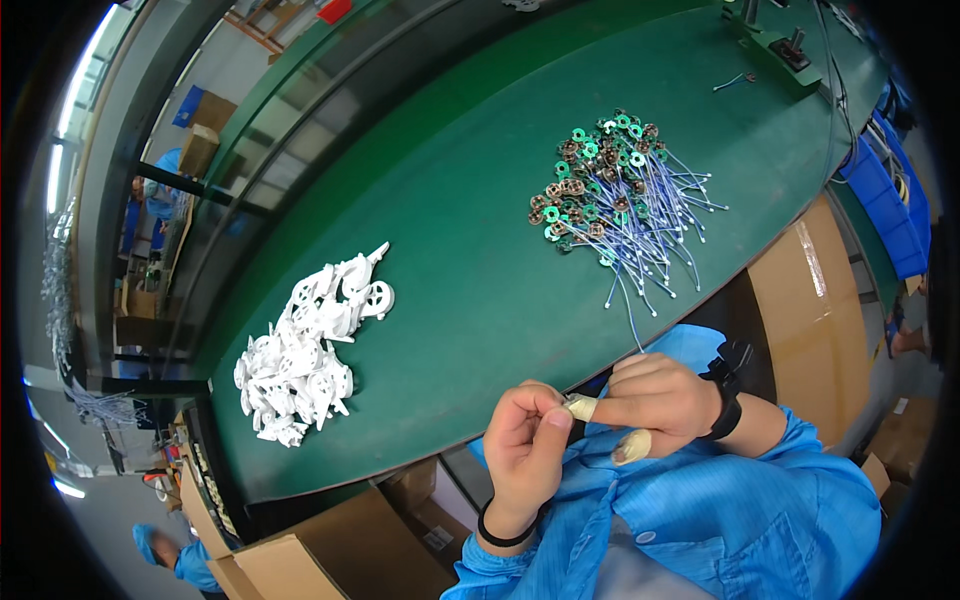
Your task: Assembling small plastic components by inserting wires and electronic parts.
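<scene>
Left hand (525,440) and right hand (655,400) met below the green table (470,250) edge. Fingertips were pinched together on a small part (572,403), mostly hidden between the left thumb and taped right forefinger.

The one view comes from the person's head, looking steeply down over the chest and blue sleeves at the green bench (470,250). It sits close: the left hand (525,440) and right hand (655,400) fill the lower middle, forearms coming up from the bottom edge. The wide lens bends the bench edge into an arc and darkens the corners. The scene looks tilted, with the bench running diagonally toward the upper right.
</scene>
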`<action>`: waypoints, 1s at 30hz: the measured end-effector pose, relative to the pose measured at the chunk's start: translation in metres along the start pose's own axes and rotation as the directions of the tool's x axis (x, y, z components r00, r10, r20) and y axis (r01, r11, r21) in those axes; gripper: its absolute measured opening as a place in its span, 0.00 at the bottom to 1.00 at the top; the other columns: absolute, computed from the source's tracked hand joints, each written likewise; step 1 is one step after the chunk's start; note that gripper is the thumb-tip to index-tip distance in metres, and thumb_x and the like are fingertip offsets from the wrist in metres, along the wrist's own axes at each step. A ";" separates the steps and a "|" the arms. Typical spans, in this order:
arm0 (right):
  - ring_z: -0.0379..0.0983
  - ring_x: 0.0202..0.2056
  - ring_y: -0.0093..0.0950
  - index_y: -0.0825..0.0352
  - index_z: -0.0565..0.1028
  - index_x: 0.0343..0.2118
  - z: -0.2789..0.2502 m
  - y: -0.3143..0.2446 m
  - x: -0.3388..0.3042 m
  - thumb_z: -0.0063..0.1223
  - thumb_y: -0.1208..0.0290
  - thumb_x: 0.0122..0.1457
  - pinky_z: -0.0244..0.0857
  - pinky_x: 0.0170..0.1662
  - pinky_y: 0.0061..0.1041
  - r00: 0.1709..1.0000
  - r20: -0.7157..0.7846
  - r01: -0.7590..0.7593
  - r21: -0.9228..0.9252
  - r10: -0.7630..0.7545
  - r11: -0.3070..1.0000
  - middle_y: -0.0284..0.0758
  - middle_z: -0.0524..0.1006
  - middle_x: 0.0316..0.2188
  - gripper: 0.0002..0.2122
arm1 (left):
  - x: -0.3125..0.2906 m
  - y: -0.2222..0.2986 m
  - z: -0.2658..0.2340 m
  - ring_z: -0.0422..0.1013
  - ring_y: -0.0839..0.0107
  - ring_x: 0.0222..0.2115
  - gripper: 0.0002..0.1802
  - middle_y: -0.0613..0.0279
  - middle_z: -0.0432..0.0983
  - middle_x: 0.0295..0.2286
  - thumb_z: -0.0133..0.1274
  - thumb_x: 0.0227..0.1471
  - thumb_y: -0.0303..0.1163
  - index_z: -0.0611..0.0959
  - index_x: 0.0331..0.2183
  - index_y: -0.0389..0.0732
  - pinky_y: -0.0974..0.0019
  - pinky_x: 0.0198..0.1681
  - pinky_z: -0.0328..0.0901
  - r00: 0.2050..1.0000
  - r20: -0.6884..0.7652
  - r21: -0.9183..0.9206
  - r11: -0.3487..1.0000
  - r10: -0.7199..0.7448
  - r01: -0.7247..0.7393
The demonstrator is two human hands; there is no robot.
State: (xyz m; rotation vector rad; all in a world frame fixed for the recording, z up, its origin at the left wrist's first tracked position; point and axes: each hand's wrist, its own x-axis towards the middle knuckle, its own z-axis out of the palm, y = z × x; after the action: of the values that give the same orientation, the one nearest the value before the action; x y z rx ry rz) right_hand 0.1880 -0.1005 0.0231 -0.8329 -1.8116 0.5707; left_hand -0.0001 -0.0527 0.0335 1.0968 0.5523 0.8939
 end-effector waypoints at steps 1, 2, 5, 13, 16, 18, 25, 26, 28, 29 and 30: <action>0.69 0.22 0.35 0.72 0.69 0.51 0.005 0.004 -0.001 0.59 0.59 0.52 0.62 0.27 0.29 1.000 0.001 -0.002 -0.004 0.002 1.000 0.37 0.72 0.23 0.28 | 0.000 -0.001 0.000 0.62 0.81 0.26 0.05 0.62 0.67 0.32 0.47 0.55 0.19 0.71 0.36 0.34 0.78 0.29 0.59 1.000 -0.002 -0.071 0.997 -0.030 0.030; 0.67 0.19 0.32 0.73 0.69 0.52 0.011 0.009 -0.004 0.54 0.53 0.55 0.59 0.25 0.27 0.998 -0.065 0.017 -0.017 -0.018 1.000 0.36 0.72 0.20 0.29 | 0.000 -0.001 0.001 0.62 0.81 0.26 0.05 0.62 0.67 0.32 0.47 0.55 0.19 0.71 0.36 0.34 0.78 0.29 0.59 1.000 0.000 -0.075 0.997 -0.030 0.030; 0.65 0.16 0.27 0.74 0.64 0.55 0.017 0.001 -0.009 0.41 0.43 0.59 0.56 0.22 0.24 0.953 -0.052 -0.242 0.467 0.299 0.851 0.36 0.72 0.17 0.35 | -0.001 0.000 0.002 0.63 0.80 0.27 0.06 0.61 0.67 0.32 0.48 0.55 0.18 0.71 0.37 0.33 0.78 0.30 0.60 0.999 -0.030 0.022 1.000 0.015 -0.014; 0.64 0.16 0.25 0.69 0.48 0.64 0.025 -0.003 -0.012 0.10 0.35 0.60 0.58 0.26 0.22 0.866 0.360 -0.242 0.909 0.346 -0.341 0.38 0.73 0.16 0.42 | -0.003 0.002 0.004 0.69 0.76 0.28 0.12 0.57 0.72 0.32 0.56 0.48 0.17 0.77 0.38 0.31 0.75 0.32 0.65 0.933 -0.114 0.476 0.843 0.342 -0.251; 0.63 0.15 0.25 0.70 0.48 0.64 0.027 -0.001 -0.013 0.08 0.34 0.59 0.56 0.25 0.22 0.868 0.377 -0.267 0.903 0.323 -0.335 0.37 0.71 0.14 0.43 | -0.003 0.007 0.005 0.71 0.74 0.26 0.12 0.56 0.75 0.29 0.59 0.45 0.17 0.78 0.36 0.32 0.72 0.29 0.66 0.893 -0.082 0.634 0.715 0.442 -0.296; 0.62 0.15 0.25 0.70 0.48 0.64 0.028 0.000 -0.013 0.09 0.34 0.59 0.56 0.25 0.21 0.867 0.380 -0.280 0.907 0.322 -0.316 0.37 0.71 0.14 0.42 | -0.003 0.010 0.004 0.72 0.72 0.24 0.13 0.56 0.76 0.27 0.60 0.44 0.17 0.79 0.35 0.32 0.71 0.27 0.66 0.873 -0.065 0.694 0.650 0.484 -0.309; 0.61 0.15 0.22 0.74 0.49 0.62 0.020 -0.014 -0.007 0.10 0.30 0.56 0.54 0.22 0.21 0.723 0.469 -0.537 0.844 0.508 -0.015 0.36 0.69 0.12 0.47 | -0.005 0.021 0.001 0.68 0.76 0.22 0.09 0.59 0.72 0.23 0.58 0.42 0.15 0.78 0.29 0.33 0.74 0.24 0.64 0.898 0.086 0.859 0.424 0.432 -0.286; 0.61 0.15 0.22 0.74 0.49 0.62 0.020 -0.014 -0.007 0.10 0.30 0.56 0.54 0.22 0.21 0.722 0.470 -0.537 0.843 0.508 -0.016 0.36 0.69 0.12 0.47 | -0.005 0.022 0.000 0.68 0.76 0.22 0.09 0.59 0.72 0.24 0.57 0.41 0.15 0.77 0.28 0.34 0.74 0.24 0.63 0.925 0.079 0.852 0.458 0.371 -0.256; 0.62 0.15 0.22 0.75 0.48 0.62 0.018 -0.014 -0.006 0.13 0.29 0.54 0.54 0.21 0.21 0.728 0.488 -0.581 0.812 0.482 0.055 0.36 0.68 0.12 0.49 | -0.004 0.021 -0.004 0.67 0.76 0.21 0.09 0.60 0.70 0.23 0.56 0.41 0.15 0.75 0.28 0.34 0.75 0.23 0.63 0.936 0.049 0.806 0.539 0.349 -0.243; 0.62 0.15 0.22 0.75 0.48 0.62 0.017 -0.014 -0.005 0.13 0.29 0.54 0.54 0.21 0.21 0.728 0.489 -0.582 0.811 0.481 0.055 0.36 0.68 0.12 0.49 | -0.003 0.019 -0.006 0.65 0.76 0.20 0.08 0.61 0.69 0.23 0.55 0.40 0.15 0.74 0.27 0.35 0.75 0.23 0.62 0.946 0.025 0.753 0.616 0.323 -0.230; 0.61 0.15 0.22 0.76 0.48 0.62 0.017 -0.015 -0.004 0.13 0.29 0.55 0.53 0.21 0.21 0.745 0.489 -0.543 0.840 0.454 -0.012 0.36 0.68 0.11 0.49 | -0.003 0.018 -0.007 0.65 0.76 0.20 0.08 0.61 0.69 0.23 0.55 0.40 0.15 0.74 0.27 0.35 0.75 0.23 0.62 0.946 0.024 0.753 0.616 0.323 -0.230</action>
State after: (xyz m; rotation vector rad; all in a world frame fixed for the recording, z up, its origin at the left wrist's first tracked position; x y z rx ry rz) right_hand 0.1693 -0.1132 0.0248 -0.4614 -0.6835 2.0269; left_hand -0.0131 -0.0482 0.0469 1.9467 0.9123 1.0289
